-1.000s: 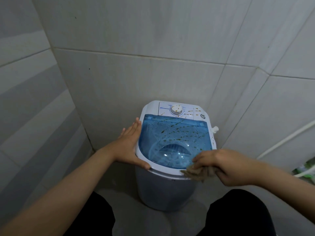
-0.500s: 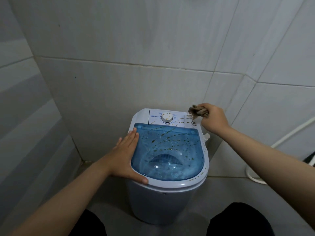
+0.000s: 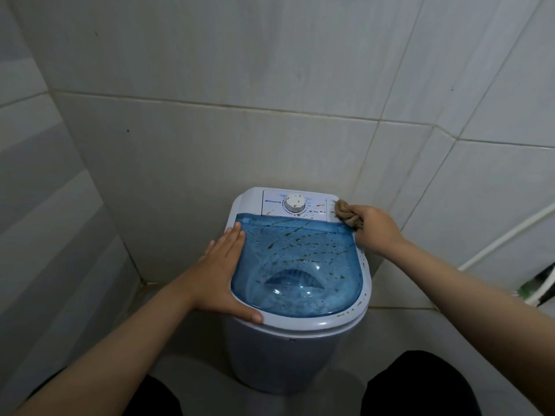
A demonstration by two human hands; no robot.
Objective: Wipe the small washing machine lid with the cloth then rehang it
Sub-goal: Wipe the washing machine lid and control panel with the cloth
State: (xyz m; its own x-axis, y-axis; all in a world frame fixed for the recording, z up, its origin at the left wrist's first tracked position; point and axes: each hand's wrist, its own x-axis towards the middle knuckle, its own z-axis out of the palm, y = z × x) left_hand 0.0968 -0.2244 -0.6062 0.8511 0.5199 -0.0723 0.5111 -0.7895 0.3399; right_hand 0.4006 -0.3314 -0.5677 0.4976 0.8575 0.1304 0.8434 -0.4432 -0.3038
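Note:
A small white washing machine [image 3: 288,352] stands against the tiled wall. Its translucent blue lid [image 3: 300,265] is closed and spattered with brown streaks and droplets. The white control panel [image 3: 273,202] behind the lid carries a round dial [image 3: 295,202], also spattered. My left hand [image 3: 223,271] lies flat on the lid's left edge, thumb over the front rim. My right hand [image 3: 375,229] grips a bunched brown cloth [image 3: 345,216] and presses it on the panel's back right corner.
Grey tiled walls close in at the left, back and right. A white hose [image 3: 504,235] runs along the right wall down to something green and dark [image 3: 537,283] at the right edge. My dark-clothed knees [image 3: 420,385] flank the machine.
My right hand carried the cloth from the lid's front edge up to the back right corner, and has now lowered it onto the panel. My left hand stayed on the lid's left edge.

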